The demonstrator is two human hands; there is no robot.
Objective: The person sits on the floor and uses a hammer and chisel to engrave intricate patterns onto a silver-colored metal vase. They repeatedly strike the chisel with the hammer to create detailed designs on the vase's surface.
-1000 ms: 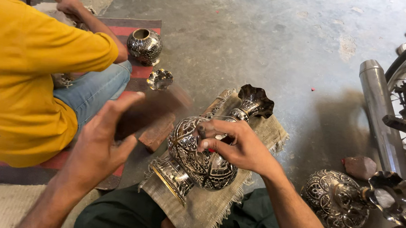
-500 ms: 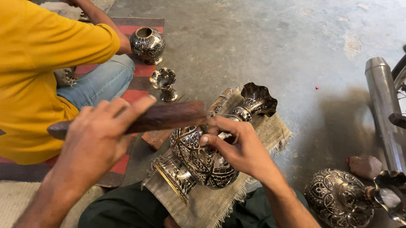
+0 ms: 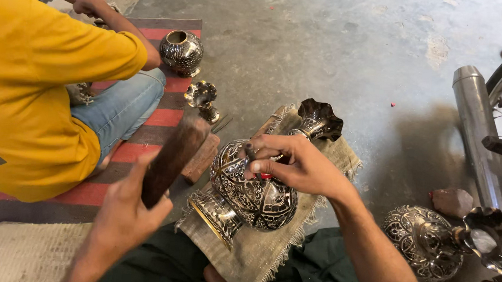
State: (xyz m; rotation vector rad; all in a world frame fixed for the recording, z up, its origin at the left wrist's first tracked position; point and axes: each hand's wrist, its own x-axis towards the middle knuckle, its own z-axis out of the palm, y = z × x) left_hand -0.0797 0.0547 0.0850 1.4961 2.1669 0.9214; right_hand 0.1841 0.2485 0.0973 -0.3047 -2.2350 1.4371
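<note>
An engraved silver metal vase (image 3: 254, 187) lies on its side on a burlap cloth (image 3: 267, 258) over my lap, its flared dark mouth pointing away. My right hand (image 3: 296, 164) rests on the vase's body and pinches a small chisel against the metal. My left hand (image 3: 124, 214) grips a dark wooden stick (image 3: 174, 156), raised to the left of the vase with its upper end blurred.
A person in a yellow shirt (image 3: 33, 87) sits at left on a red striped mat (image 3: 147, 129), with a round engraved pot (image 3: 181, 52) and a small metal stand (image 3: 202, 97) nearby. Another engraved vase (image 3: 430, 242) lies at right, beside a motorcycle exhaust pipe (image 3: 478, 126) and wheel.
My left hand first held the stick level over the vase, and now holds it tilted more upright at the left. The right hand stays on the vase.
</note>
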